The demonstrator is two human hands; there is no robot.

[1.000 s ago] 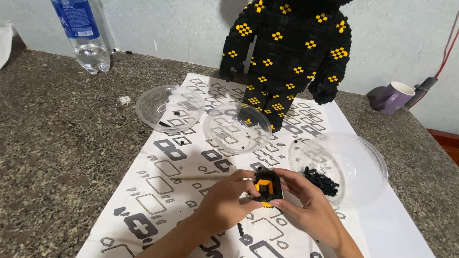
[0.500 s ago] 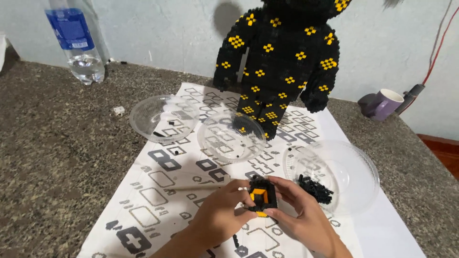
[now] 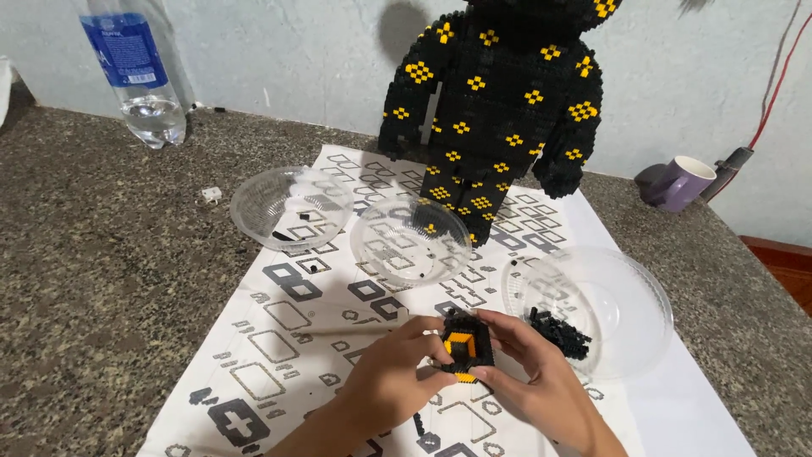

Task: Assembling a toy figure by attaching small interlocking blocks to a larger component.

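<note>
Low on the printed sheet [image 3: 279, 355], at about 6 o'clock, both hands meet on a small block piece [image 3: 463, 345], black with an orange-yellow centre. Left hand [image 3: 391, 379] pinches its left edge, fingers closed on it; right hand [image 3: 533, 368] curls round the right side, also closed on it. Piece looks light and rigid, but made of tiny pressed-together bricks (likely to shed parts if squeezed hard). Best gripped by the flat outer sides, as now. Dish [image 3: 630, 283] with loose black bricks [image 3: 560, 332] sits at 3 o'clock; tall block figure [image 3: 499, 110] stands at 12.
</note>
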